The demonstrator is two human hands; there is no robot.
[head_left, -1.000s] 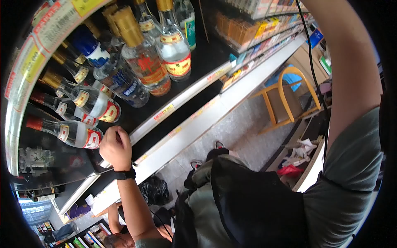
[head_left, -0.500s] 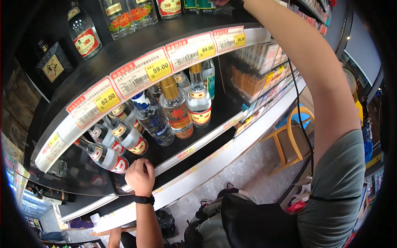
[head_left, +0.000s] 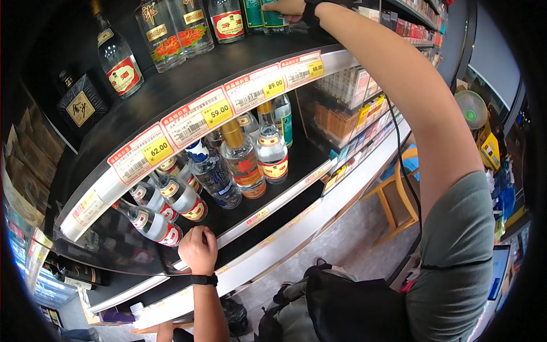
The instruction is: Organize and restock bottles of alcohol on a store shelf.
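Observation:
At the top of the head view, my right hand (head_left: 286,8) reaches onto the upper shelf. Its fingers are closed against a bottle with a green label (head_left: 274,20); the bottle's neck is out of frame. My left hand (head_left: 198,249), with a black wristband, is curled closed at the front edge of the lower shelf (head_left: 245,225). Its palm is hidden, so I cannot see whether it holds anything. Just left of it stands a clear bottle with a red and white label (head_left: 162,229). A blue-capped bottle (head_left: 213,176) and a gold-capped bottle (head_left: 242,162) stand behind.
Price tags (head_left: 216,109) run along the curved upper shelf edge. More bottles stand above, including a clear one with a red label (head_left: 122,71) and a black one (head_left: 81,102). A black cable (head_left: 400,154) hangs beside my right arm. A wooden chair (head_left: 393,205) stands at the right.
The view has shifted, showing more of the upper shelf. My right hand now shows against the green-labelled bottle, where before it was mostly cut off. The left hand stays curled at the shelf edge.

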